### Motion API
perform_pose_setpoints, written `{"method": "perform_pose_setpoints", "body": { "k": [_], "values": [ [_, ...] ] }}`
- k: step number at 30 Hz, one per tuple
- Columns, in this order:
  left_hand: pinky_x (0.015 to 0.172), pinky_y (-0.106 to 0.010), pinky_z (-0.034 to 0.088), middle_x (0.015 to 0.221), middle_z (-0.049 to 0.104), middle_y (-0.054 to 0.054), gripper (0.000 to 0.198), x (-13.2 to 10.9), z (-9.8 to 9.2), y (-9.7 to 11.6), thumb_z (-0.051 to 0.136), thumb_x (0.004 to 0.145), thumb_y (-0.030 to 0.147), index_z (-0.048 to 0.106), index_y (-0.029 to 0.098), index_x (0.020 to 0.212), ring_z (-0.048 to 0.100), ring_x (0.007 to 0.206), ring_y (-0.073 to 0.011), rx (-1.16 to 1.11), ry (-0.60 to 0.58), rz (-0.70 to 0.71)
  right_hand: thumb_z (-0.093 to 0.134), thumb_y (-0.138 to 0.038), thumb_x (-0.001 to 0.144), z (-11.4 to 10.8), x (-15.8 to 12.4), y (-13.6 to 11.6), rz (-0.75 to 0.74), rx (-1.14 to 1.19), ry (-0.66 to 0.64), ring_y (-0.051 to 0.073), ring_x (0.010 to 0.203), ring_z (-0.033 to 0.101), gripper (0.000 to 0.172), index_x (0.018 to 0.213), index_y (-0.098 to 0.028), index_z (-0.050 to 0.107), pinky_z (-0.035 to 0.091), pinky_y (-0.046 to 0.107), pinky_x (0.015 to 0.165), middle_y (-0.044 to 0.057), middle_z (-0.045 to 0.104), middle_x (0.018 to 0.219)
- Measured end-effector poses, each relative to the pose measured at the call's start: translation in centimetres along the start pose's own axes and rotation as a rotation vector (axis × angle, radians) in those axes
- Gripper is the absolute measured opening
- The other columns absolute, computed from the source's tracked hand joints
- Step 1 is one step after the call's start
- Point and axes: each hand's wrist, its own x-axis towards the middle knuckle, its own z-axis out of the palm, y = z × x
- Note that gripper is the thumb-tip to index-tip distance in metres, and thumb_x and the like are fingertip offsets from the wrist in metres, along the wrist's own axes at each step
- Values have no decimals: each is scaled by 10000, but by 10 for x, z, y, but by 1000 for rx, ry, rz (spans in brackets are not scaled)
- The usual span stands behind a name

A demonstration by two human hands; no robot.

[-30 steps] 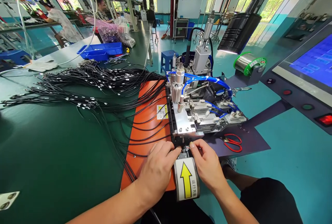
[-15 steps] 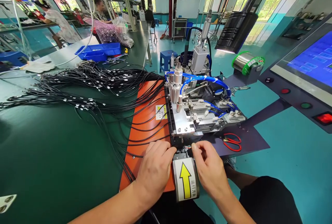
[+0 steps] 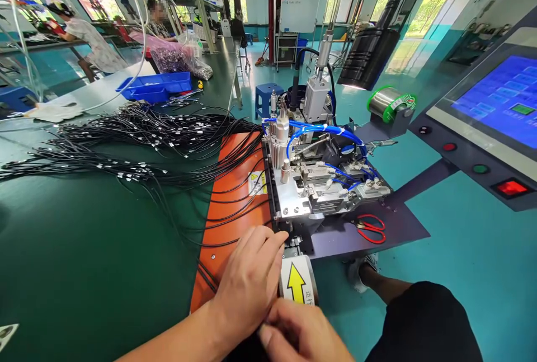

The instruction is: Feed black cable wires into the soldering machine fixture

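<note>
My left hand [image 3: 251, 275] rests on the near end of the orange plate [image 3: 235, 200], fingers curled with the tips at the front edge of the metal fixture machine [image 3: 312, 183]; what they pinch is hidden. My right hand [image 3: 300, 333] is low at the picture's bottom edge, below the white roller with the yellow arrow [image 3: 297, 283], fingers curled, and what it holds cannot be made out. Black cables [image 3: 138, 138] run from a big pile across the orange plate toward the fixture.
Red-handled scissors [image 3: 369, 229] lie on the dark plate right of the machine. A solder spool [image 3: 390, 102] and a blue touchscreen panel [image 3: 499, 104] with buttons are at the right. Blue bins [image 3: 157, 85] sit further up the green bench; other people sit at the far left.
My right hand pulled back from the fixture's front edge, down past the arrow roller to the bottom of the picture. My left hand stayed by the fixture. The view shifted slightly.
</note>
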Motion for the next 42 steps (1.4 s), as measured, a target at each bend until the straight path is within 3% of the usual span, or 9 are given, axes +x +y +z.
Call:
{"method": "perform_pose_setpoints", "body": {
  "k": [5, 10, 13, 19, 23, 28, 35, 39, 42],
  "values": [
    [764, -341, 433, 901, 640, -46, 185, -1, -1, 2, 489, 994, 160, 581, 170, 1154, 555, 823, -189, -104, -2, 108, 461, -332, 972, -58, 5, -33, -14, -77, 141, 120, 593, 471, 282, 773, -195, 606, 374, 209, 561, -27, 559, 655],
    [748, -349, 408, 917, 627, -60, 148, -1, 0, 0, 486, 992, 178, 616, 178, 1063, 527, 832, -199, -157, -120, 153, 446, -405, 1011, -76, 5, -39, 29, -109, 197, 140, 693, 528, 319, 856, -209, 645, 405, 217, 622, -10, 633, 771],
    [725, -336, 395, 898, 607, -55, 153, 0, -1, -1, 485, 978, 147, 626, 184, 1025, 498, 815, -196, -172, -168, 161, 475, -401, 1006, -79, 3, -36, 38, -75, 183, 134, 704, 526, 308, 835, -207, 643, 402, 213, 630, -12, 626, 778],
    [701, -318, 400, 872, 569, -54, 167, 4, -7, 2, 460, 943, 78, 595, 174, 926, 475, 803, -199, -212, -272, 149, 556, -377, 954, -78, -6, -28, 232, 209, 14, 77, 470, 391, 259, 778, -187, 571, 287, 202, 447, -61, 457, 578],
    [677, -295, 414, 887, 565, -57, 157, 3, -7, 5, 440, 962, 85, 568, 171, 933, 479, 787, -189, -211, -242, 117, 611, -389, 895, -63, -10, -13, 364, 333, -69, 66, 403, 402, 244, 781, -186, 536, 254, 196, 404, -39, 541, 573],
    [685, -279, 440, 924, 573, -53, 155, -1, 2, 5, 444, 970, 101, 575, 180, 994, 496, 781, -176, -217, -235, 94, 656, -336, 851, -45, -16, 3, 227, 152, -123, 98, 541, 453, 193, 786, -155, 639, 317, 210, 505, -18, 545, 602],
    [683, -280, 438, 836, 572, -37, 186, -2, 10, 2, 446, 1015, 209, 597, 182, 911, 521, 771, -173, -201, -202, 20, 588, -407, 922, -70, -21, -8, 96, -75, 102, 146, 658, 569, 252, 847, -203, 715, 445, 217, 605, 10, 667, 737],
    [677, -286, 440, 806, 571, -34, 223, -3, 13, 0, 424, 1025, 225, 599, 174, 895, 523, 745, -170, -167, -188, 17, 599, -434, 932, -80, -21, -4, 39, -146, 415, 158, 684, 625, 228, 960, -237, 709, 495, 214, 593, 14, 691, 803],
    [657, -281, 433, 790, 562, -29, 228, -4, 15, -1, 420, 1025, 220, 588, 175, 878, 518, 725, -164, -144, -162, 21, 619, -367, 937, -78, -17, 2, -106, -221, 588, 154, 686, 626, 196, 1078, -243, 676, 514, 224, 613, 13, 665, 825]
  ]
}}
